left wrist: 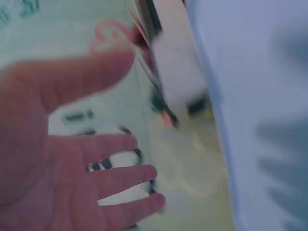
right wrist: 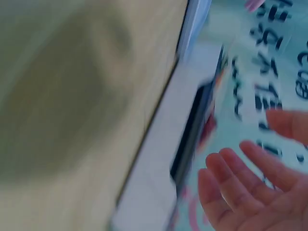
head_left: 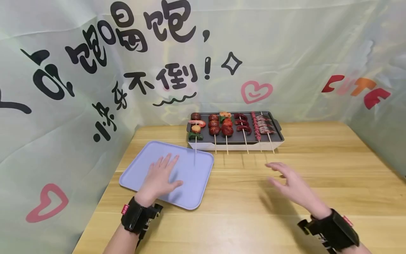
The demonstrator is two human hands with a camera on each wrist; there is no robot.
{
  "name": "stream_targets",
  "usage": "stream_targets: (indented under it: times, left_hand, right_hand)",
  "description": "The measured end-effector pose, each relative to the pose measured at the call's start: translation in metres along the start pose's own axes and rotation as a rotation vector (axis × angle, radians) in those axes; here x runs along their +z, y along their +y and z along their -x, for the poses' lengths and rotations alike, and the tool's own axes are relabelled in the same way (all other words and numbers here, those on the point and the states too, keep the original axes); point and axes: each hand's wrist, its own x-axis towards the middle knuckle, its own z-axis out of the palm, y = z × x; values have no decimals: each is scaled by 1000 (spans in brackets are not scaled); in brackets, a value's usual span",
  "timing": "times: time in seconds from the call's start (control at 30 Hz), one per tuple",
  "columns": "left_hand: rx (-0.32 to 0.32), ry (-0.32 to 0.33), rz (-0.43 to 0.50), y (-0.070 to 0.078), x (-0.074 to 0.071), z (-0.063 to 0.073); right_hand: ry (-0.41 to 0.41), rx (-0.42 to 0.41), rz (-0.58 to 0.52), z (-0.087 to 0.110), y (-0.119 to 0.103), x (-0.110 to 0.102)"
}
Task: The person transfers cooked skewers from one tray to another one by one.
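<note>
Over the blue-lavender tray [head_left: 187, 176] is my left hand [head_left: 160, 178], its fingers spread and nothing held. The left wrist view shows that same hand [left wrist: 96, 159] with straight fingers and the thumb apart, the tray [left wrist: 264, 72] beside it. My right hand [head_left: 295, 188] hovers above the wooden table, right of the tray, with loosely bent fingers and nothing in it. In the right wrist view its fingers [right wrist: 236, 183] appear near the grill. Several skewers lie across the dark grill plate [head_left: 203, 135], among them a shrimp skewer [head_left: 198, 123] and a dark red sausage skewer [head_left: 242, 123].
The grill's white base [head_left: 234, 145] stands at the back of the wooden table [head_left: 241, 218], and skewer sticks jut over its front edge. The tray's far right corner reaches close to the grill. A printed cloth [head_left: 301, 53] encloses the back and sides.
</note>
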Motion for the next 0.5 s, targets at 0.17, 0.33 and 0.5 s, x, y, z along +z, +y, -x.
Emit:
stream_targets:
  times: [0.17, 0.33, 0.5]
  left_hand:
    - [-82, 31, 166, -43, -3, -13]
    - [-179, 5, 278, -85, -14, -27]
    - [-285, -6, 245, -120, -17, -39]
  right_hand:
    - [-44, 109, -261, -18, -16, 33]
    - [-111, 136, -344, -38, -29, 67]
    - [-214, 229, -446, -54, -36, 97]
